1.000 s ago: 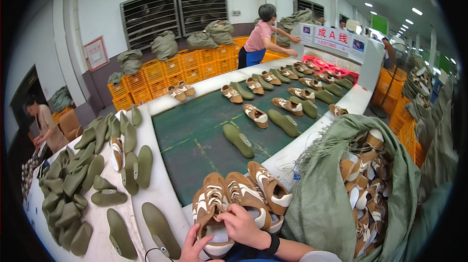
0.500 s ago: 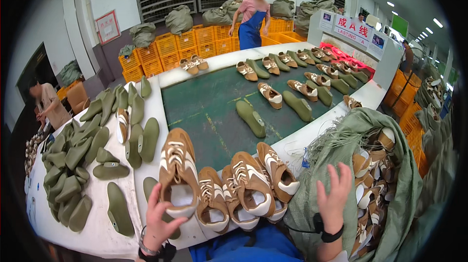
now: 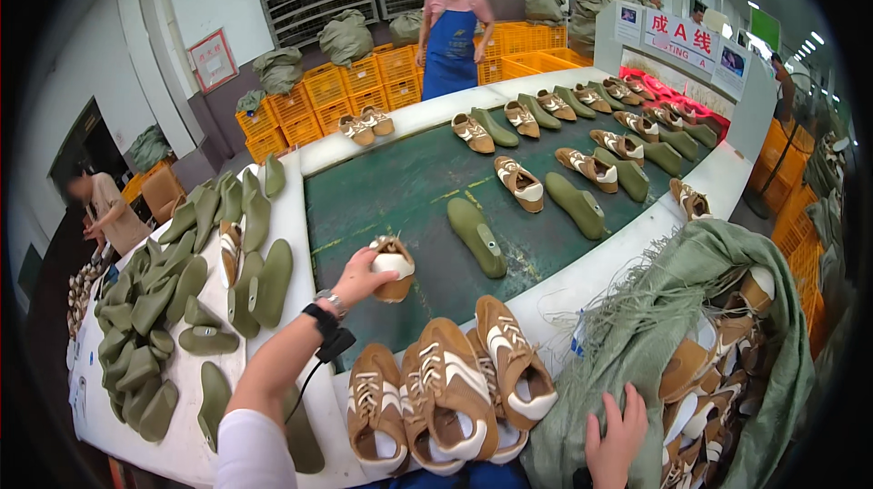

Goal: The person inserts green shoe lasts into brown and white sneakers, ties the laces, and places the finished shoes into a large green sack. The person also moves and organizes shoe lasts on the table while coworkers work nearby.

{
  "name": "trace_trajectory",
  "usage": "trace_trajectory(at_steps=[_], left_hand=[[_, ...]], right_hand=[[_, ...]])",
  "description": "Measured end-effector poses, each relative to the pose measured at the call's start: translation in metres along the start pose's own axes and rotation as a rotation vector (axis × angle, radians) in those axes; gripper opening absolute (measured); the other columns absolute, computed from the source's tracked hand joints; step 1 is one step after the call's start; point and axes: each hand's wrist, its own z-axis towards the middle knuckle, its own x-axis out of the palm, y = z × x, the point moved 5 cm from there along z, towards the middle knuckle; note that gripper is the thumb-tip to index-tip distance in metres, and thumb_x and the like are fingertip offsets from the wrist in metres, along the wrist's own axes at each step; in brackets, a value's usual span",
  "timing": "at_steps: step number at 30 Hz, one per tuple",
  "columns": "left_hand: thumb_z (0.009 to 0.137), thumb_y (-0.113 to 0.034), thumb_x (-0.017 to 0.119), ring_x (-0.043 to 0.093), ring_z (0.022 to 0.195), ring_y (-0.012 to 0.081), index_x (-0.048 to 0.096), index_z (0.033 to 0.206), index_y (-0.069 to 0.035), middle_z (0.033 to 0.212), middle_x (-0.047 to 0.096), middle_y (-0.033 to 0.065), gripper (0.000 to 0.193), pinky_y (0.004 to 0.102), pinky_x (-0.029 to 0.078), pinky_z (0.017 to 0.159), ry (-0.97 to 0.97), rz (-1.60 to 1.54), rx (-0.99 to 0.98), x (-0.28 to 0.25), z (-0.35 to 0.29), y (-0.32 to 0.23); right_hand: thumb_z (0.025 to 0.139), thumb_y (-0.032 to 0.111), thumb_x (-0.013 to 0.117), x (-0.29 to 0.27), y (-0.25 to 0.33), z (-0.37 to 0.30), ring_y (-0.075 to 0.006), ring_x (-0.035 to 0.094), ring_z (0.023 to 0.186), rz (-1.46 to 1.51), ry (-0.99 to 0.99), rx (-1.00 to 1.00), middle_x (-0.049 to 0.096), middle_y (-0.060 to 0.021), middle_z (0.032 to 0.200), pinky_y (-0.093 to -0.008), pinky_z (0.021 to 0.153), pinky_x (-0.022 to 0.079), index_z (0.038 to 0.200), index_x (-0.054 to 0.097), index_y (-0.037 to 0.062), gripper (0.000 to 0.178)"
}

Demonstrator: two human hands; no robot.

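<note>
My left hand (image 3: 357, 280) reaches out over the green belt (image 3: 355, 198), its fingers closed round a brown sneaker (image 3: 394, 271) with a white heel patch. Just right of that sneaker lies a green shoe last (image 3: 476, 236) on the belt. Low on the right, my right hand (image 3: 618, 437) rests against a green woven sack (image 3: 718, 248), fingers apart and nothing in them. Brown-and-white sneakers (image 3: 687, 371) fill the sack. Between my arms, several more sneakers (image 3: 447, 380) with laces stand bunched on the near white ledge.
Green lasts (image 3: 141, 362) are heaped on the white table (image 3: 136, 457) at left. Sneakers and lasts stand in rows along the belt. A pair of sneakers (image 3: 366, 127) sits on the far ledge. Beyond it, a person in a blue apron (image 3: 452, 52) stands before orange crates (image 3: 332, 93).
My left hand has carried a sneaker from the near ledge forward over the belt. My right hand has come down onto the sack. The aproned person has shifted left and stands straighter.
</note>
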Motion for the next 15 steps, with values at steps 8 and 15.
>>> trace_trajectory(at_steps=[8, 15], left_hand=[[0.076, -0.045, 0.069, 0.042, 0.125, 0.0428, 0.043, 0.138, -0.008, 0.142, 0.035, 0.0275, 0.077, 0.0433, 0.036, 0.106, 0.002, 0.166, -0.279, 0.106, 0.129, 0.058], [0.083, -0.031, 0.066, 0.048, 0.120, 0.0333, 0.056, 0.123, -0.003, 0.124, 0.057, 0.0174, 0.049, 0.0406, 0.035, 0.105, 0.190, 0.408, 0.195, 0.020, 0.025, 0.028]], right_hand=[[0.081, 0.014, 0.066, 0.009, -0.007, 0.021, -0.0415, 0.053, 0.104, -0.015, 0.083, 0.054, 0.054, -0.0201, 0.124, -0.0470, 0.088, 0.045, 0.107, 0.062, 0.0053, 0.028], [0.081, 0.016, 0.067, 0.010, -0.009, 0.016, -0.0414, 0.053, 0.104, 0.004, 0.059, 0.010, 0.054, -0.0194, 0.124, -0.0470, 0.087, 0.045, 0.108, 0.062, 0.0062, 0.029]])
